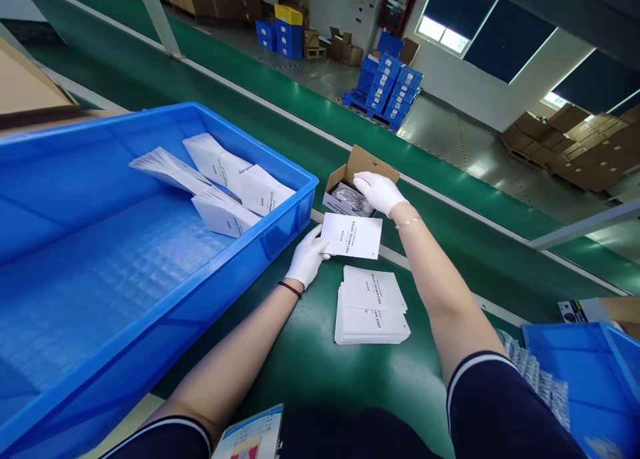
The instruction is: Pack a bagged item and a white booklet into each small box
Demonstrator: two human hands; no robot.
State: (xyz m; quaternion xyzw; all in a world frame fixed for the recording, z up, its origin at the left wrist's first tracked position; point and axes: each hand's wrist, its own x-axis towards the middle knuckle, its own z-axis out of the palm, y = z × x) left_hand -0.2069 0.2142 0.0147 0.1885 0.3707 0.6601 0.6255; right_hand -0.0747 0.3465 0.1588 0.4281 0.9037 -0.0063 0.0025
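My left hand (307, 258), in a white glove, grips the left edge of a white printed booklet (352, 235), which it holds up in front of a small open carton (337, 202). Inside that carton lies an item in clear plastic wrap (350, 198). My right hand (379, 191), also gloved, is at the carton's opening by the raised lid (369, 160). Its fingers are curled together, and whatever they pinch is hidden. Below the held booklet, a loose stack of matching booklets (373, 326) rests on the green work surface (310, 366).
A large blue bin (240, 272) stands at my left, with bundles of booklets (227, 212) in its far corner. At lower right is another blue bin (565, 346), beside bubble-wrapped items (535, 372). A white rail (280, 116) crosses beyond the carton.
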